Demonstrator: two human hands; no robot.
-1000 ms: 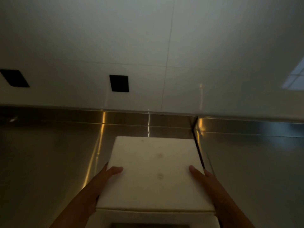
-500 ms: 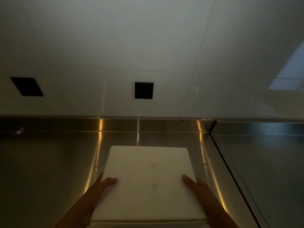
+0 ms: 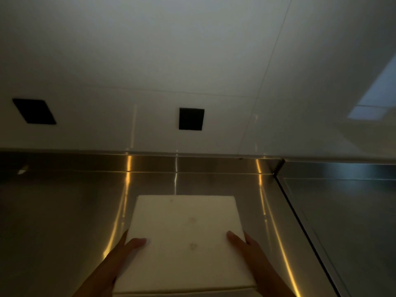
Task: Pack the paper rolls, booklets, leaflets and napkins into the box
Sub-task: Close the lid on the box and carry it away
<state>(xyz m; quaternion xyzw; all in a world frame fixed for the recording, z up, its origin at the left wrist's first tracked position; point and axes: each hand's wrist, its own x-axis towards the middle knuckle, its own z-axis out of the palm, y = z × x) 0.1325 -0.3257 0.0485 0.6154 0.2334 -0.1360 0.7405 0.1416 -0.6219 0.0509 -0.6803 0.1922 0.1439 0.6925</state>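
Observation:
A white foam box lid [image 3: 184, 239] lies flat at the bottom centre, over the white box [image 3: 184, 293], of which only a thin strip of top edge shows at the frame's bottom. My left hand [image 3: 120, 256] grips the lid's left edge with the thumb on top. My right hand [image 3: 246, 247] grips its right edge the same way. No paper rolls, booklets, leaflets or napkins are visible; the box's inside is hidden.
A stainless steel counter [image 3: 60, 221] spreads under and around the box. A seam [image 3: 300, 221] splits off a second steel surface on the right. Behind rises a white wall [image 3: 192, 61] with two black square openings [image 3: 191, 118].
The view has swung left, so the counter seam has slid to the right. Both hands have kept their hold on the lid, which now covers more of the box.

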